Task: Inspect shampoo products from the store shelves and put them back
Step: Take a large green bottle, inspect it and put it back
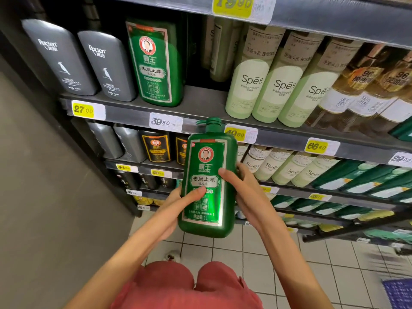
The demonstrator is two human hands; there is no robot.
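worn: brick-red creased garment [185, 286] | forearms [124, 248]: bare; unsleeved

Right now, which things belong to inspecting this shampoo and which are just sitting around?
Job: green pump bottle, left hand, right hand, matching shelf bottle, shelf gap beside it.
Just there: grey bottles, pale Spes bottles, price tags.

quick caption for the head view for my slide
Left hand and right hand hold a green pump bottle upright, label to camera, below its twin on the shelf.
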